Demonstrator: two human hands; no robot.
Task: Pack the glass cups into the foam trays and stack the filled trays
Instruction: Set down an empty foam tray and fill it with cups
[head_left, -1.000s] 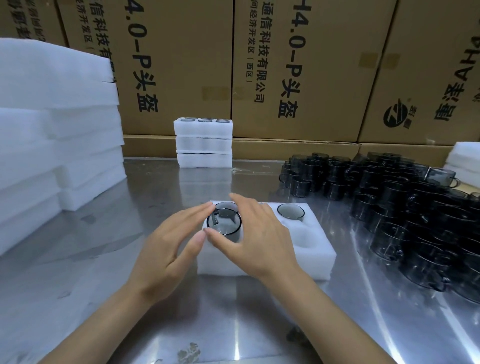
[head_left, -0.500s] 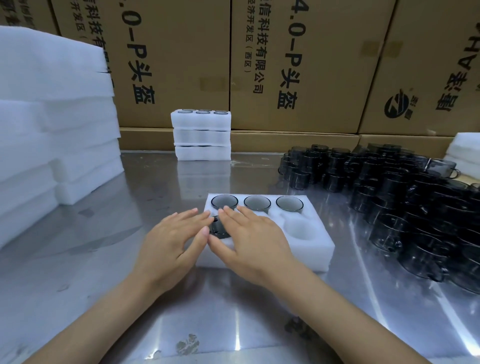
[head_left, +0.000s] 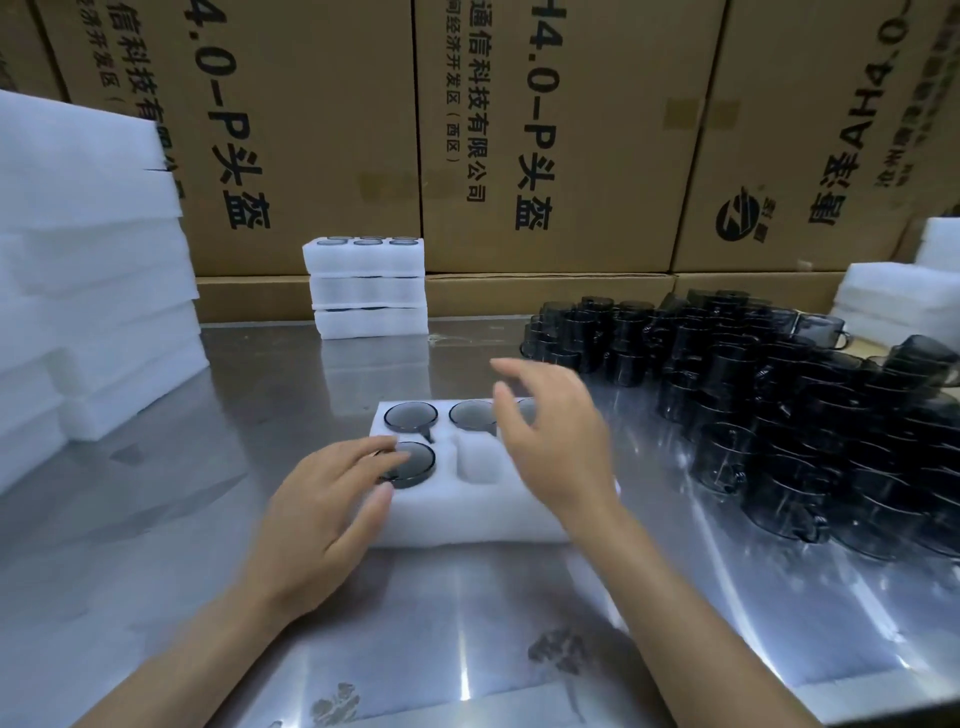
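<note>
A white rectangular foam tray (head_left: 467, 512) lies on the reflective steel counter (head_left: 156, 519) near the middle. A smoky grey glass cup (head_left: 413, 464) sits in its near-left pocket, with 2 more grey cups (head_left: 410, 416) visible in the far row and a third partly hidden behind the right hand (head_left: 558, 441). The near-middle pocket (head_left: 477, 460) holds nothing. The left hand (head_left: 327, 506) rests on the tray's left edge, fingers (head_left: 382, 451) relaxed and touching the near-left cup's rim. The right hand hovers above the tray, fingers loosely spread, holding nothing. To the right, a crowd of dark glass cups (head_left: 779, 415) covers the counter. At the far side stands a stack of 3 filled foam trays (head_left: 366, 288); at the left, a tall pile of white foam sheets (head_left: 88, 291). Brown cardboard boxes (head_left: 545, 130) line the back.
</note>
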